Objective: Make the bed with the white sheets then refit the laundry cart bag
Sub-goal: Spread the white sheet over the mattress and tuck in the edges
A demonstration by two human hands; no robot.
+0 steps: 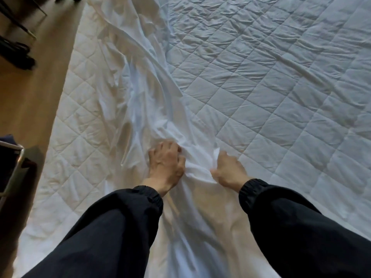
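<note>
While both dark sleeves (112,227) reach in from the near edge, left hand (166,164) gripping the bunched white sheet (144,109) with curled fingers (171,147), right hand (228,171) just beside it pinching a fold, sheet trailing far-left across the quilted bed (261,87)

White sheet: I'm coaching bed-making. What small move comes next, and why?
Probably pull the hands apart to spread it. The left hand and right hand both grip the white sheet, which lies bunched in a narrow band, leaving the quilted mattress cover largely bare.
</note>
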